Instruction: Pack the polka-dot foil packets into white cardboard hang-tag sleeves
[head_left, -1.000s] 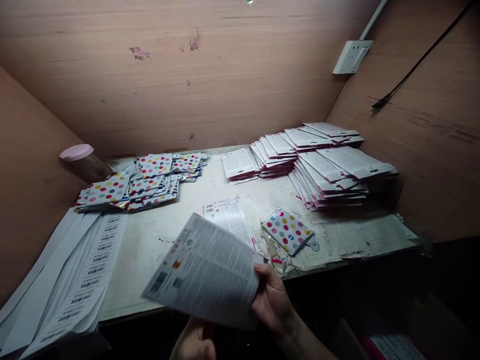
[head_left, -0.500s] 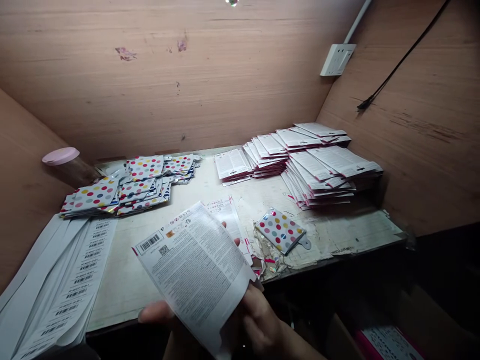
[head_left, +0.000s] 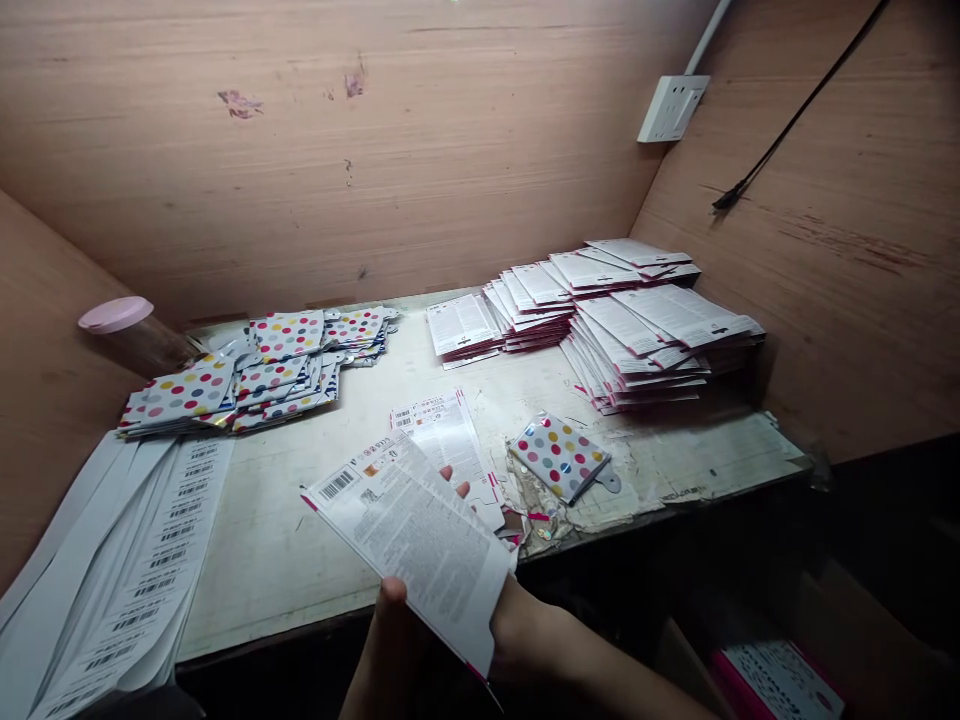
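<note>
A white printed card sleeve (head_left: 427,540) with a barcode, a QR code and columns of small text is held tilted above the table's front edge. The thumb of my left hand (head_left: 391,610) presses its lower left edge; the rest of that hand is mostly hidden behind it. My right hand (head_left: 517,615) holds the sleeve from behind on the right, two fingertips showing past its upper edge. Beyond it lie more white printed sleeves (head_left: 450,430), partly covered. A polka-dot foil pouch (head_left: 561,455) with a grey tab rests to the right, touched by neither hand.
Polka-dot pouches (head_left: 285,335) are piled at the back left by a pink-lidded jar (head_left: 116,315). Barcode label sheets (head_left: 172,530) hang over the left front edge. Stacked white sleeves (head_left: 660,320) fill the back right. A printed box (head_left: 780,680) sits below right.
The sleeve has shifted right and now lies flatter. My left thumb has come from beside the sleeve onto its lower edge. My right forearm shows more.
</note>
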